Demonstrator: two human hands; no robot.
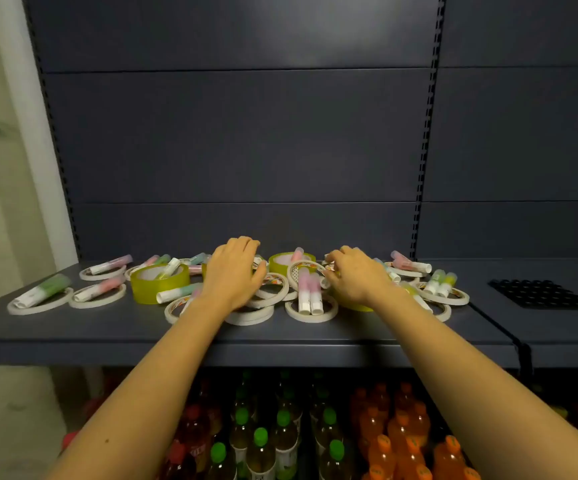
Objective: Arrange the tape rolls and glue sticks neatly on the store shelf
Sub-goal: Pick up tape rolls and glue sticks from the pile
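Among three yellow tape rolls (159,285), left fingers (243,242) spread, right fingers (333,257) pinch white roll (293,274).

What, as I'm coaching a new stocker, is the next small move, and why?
Probably the right hand should lift the two pink-and-white glue sticks off the flat white tape ring nearest it; sticks lie across many rings, so rings cannot stack yet.

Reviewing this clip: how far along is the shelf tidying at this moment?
Done: nothing visibly. The tape rolls and glue sticks lie mixed and scattered across the shelf.
In hand: the left hand spreads over the middle of the pile. The right hand curls at a tilted roll, grip unclear.
Left: essentially all the sorting, including the yellow rolls.
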